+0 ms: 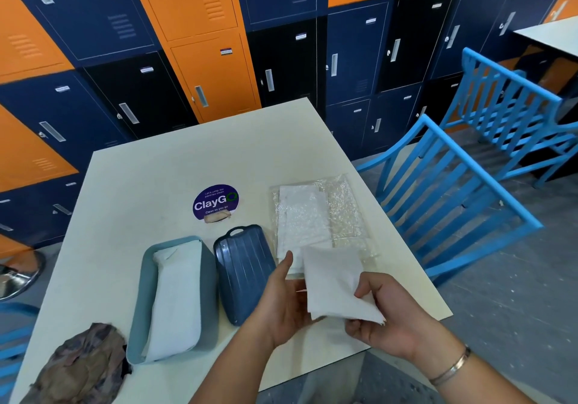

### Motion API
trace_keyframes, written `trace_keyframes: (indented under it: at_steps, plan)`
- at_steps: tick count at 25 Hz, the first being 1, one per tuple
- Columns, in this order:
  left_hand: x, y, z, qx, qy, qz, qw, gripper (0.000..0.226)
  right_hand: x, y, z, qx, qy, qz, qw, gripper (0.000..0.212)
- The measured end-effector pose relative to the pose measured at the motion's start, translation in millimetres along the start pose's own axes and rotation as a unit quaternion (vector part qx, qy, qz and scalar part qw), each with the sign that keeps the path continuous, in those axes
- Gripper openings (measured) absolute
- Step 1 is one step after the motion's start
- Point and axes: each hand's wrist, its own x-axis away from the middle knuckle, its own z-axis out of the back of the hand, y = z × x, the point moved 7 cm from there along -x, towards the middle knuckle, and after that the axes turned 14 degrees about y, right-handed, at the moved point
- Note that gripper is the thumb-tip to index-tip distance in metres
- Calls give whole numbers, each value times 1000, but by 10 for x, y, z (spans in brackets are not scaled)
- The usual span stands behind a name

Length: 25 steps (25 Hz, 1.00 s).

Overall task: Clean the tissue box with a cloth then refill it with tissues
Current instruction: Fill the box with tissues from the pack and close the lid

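White tissue between left hand and right hand, lidless tissue box nearby.

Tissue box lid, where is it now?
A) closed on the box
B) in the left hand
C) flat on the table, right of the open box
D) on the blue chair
C: the dark blue lid lies flat on the table, just right of the open box, with no hand on it; the right hand pinches a loose tissue.

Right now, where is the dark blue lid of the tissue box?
In the head view the lid lies on the table, between the open box at left and the tissue pack at right.
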Motion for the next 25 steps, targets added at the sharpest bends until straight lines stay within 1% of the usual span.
trace_keyframes:
  at_steps: [1,2,4,6,9,12,14,16,19,20,23,25]
  plan:
    - [28,-26,-19,23,-27,12,999,78,6,44,-11,33,1,23,999,32]
    - [44,-25,-15,40,-35,4,999,70,16,78,-21,74,2,55,996,29]
    - [50,22,19,53,-34,-58,996,55,25,116,-39,171,3,138,975,26]
    - [107,68,63,39,-37,-129,990,48,1,112,-47,226,22,228,947,39]
    - [258,122,120,35,-38,-201,978,33,55,15,-146,250,50,359,898,53]
    - [446,240,102,11,-33,-279,960,29,137,-75,-325,241,25,437,866,49]
    - [591,352,106,-12,-14,-340,940,26,227,-144,-417,219,30,492,842,45]
    - [703,441,129,-16,-13,-391,920,26,324,-177,-490,189,38,536,822,44]
    - [727,438,185,-7,-22,-425,905,30,354,-140,-512,172,57,569,802,47]
    - [672,385,201,-10,-22,-421,907,30,308,-107,-490,172,65,565,804,48]
    - [488,182,264,-37,-6,-402,915,25,96,60,-410,183,83,524,828,44]
    - [459,127,280,-46,0,-399,916,25,58,125,-373,189,89,516,831,41]
